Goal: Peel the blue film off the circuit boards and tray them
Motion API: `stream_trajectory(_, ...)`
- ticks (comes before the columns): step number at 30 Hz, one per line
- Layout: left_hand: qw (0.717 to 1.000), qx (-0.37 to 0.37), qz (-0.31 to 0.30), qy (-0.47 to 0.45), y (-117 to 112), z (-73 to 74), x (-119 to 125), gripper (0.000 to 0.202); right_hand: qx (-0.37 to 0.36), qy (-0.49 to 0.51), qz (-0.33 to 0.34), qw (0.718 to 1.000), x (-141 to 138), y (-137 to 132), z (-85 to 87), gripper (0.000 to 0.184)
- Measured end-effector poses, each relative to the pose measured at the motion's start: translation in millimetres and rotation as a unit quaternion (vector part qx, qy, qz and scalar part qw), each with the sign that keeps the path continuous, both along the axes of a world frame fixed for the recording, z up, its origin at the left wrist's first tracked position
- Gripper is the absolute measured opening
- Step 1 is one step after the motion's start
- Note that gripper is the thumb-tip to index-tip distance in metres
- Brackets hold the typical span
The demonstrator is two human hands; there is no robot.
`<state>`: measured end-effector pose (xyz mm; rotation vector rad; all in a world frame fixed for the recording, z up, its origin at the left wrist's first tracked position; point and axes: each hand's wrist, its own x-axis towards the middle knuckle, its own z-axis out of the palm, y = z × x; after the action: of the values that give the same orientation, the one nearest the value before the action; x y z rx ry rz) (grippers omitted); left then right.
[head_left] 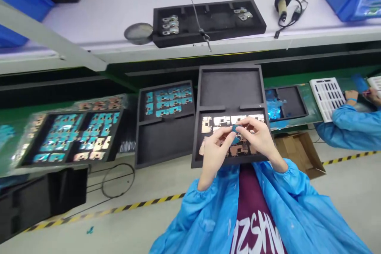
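Observation:
My left hand [214, 149] and my right hand [258, 137] meet over the front half of a black foam tray [230, 85]. Both pinch a small part covered in blue film [235, 139], with the thumbs and forefingers nearly touching. The fingers hide much of its shape. Beneath them, flat copper and silver shield-like metal pieces [222, 120] lie in rows in the tray. A divider with a gap separates them from the bare back half.
To the left, a black tray [165, 139] and a wider tray [71, 143] hold blue-filmed pieces. A tray with blue scraps [274, 105] and a white slotted rack [327, 95] stand right, near a co-worker's sleeve [357, 125]. A hook [206, 37] hangs ahead.

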<state>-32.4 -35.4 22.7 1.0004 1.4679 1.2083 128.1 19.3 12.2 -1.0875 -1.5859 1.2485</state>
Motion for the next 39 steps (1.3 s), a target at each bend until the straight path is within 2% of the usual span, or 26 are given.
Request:
stream_trajectory(3, 0.999, 0.015, 0.031, 0.02, 4, -6.8, 7, 0.024, 0.008, 0.012, -0.01, 1.0, 9, -2, -8.5, 0.03)
stream_trajectory(6, 0.999, 0.026, 0.031, 0.013, 9, -11.0, 13, 0.021, 0.022, 0.01, -0.024, 0.999, 13, -3, -14.7, 0.034)
stream_trajectory(10, 0.999, 0.024, 0.027, 0.008, 15, -13.6, 22, 0.02, 0.104, -0.032, -0.074, 0.991, 17, -6, -19.9, 0.023)
stream_trajectory(16, 0.999, 0.029, -0.038, 0.011, 14, -11.7, 25, 0.021, 0.206, -0.104, -0.128, 0.965, 28, -7, -23.3, 0.016)
stream_trajectory(23, 0.996, -0.008, -0.073, -0.047, 15, -20.6, 18, 0.026, 0.26, -0.111, -0.108, 0.953, 38, -5, -24.6, 0.015)
stream_trajectory(28, 0.992, -0.049, -0.063, -0.095, 14, -22.7, 17, 0.031, 0.3, -0.147, -0.131, 0.934, 40, -8, -26.0, 0.014)
stream_trajectory(33, 0.966, -0.113, -0.058, -0.226, 16, -27.2, 15, 0.045, 0.347, -0.192, -0.088, 0.914, 44, -15, -25.2, 0.021)
stream_trajectory(39, 0.94, -0.139, -0.035, -0.309, 21, -28.2, 9, 0.04, 0.383, -0.195, -0.05, 0.901, 47, -22, -20.8, 0.023)
